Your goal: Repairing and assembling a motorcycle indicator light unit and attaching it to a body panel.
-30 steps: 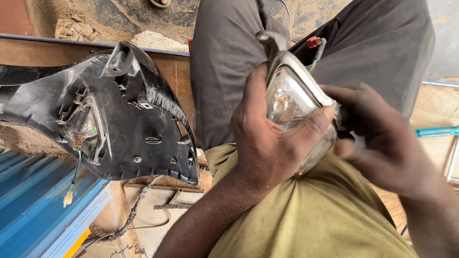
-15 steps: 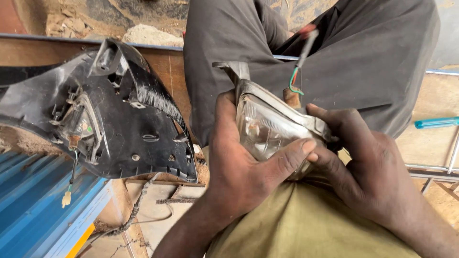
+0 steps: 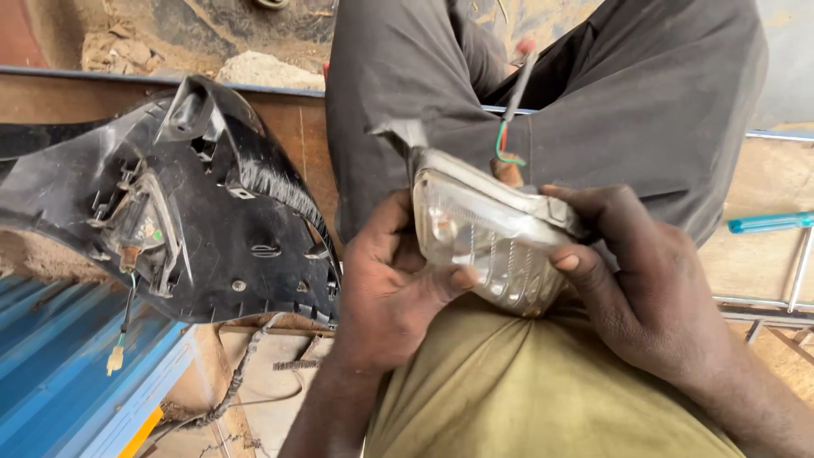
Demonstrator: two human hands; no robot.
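Forearms run off the bottom edge, and the back of the headlamp unit [image 3: 487, 242] is hidden against the person's lap. Left hand [image 3: 386, 293] wraps the lamp's left side, thumb pressed on the clear ribbed lens; right hand [image 3: 649, 288] clamps the right edge, fingers [image 3: 572, 263] curled over it. Red and green wires [image 3: 507, 140] rise behind the lamp. Nearby on the left, a black plastic fairing [image 3: 212, 229] lies inside-up, its own small lamp housing partly obscured.
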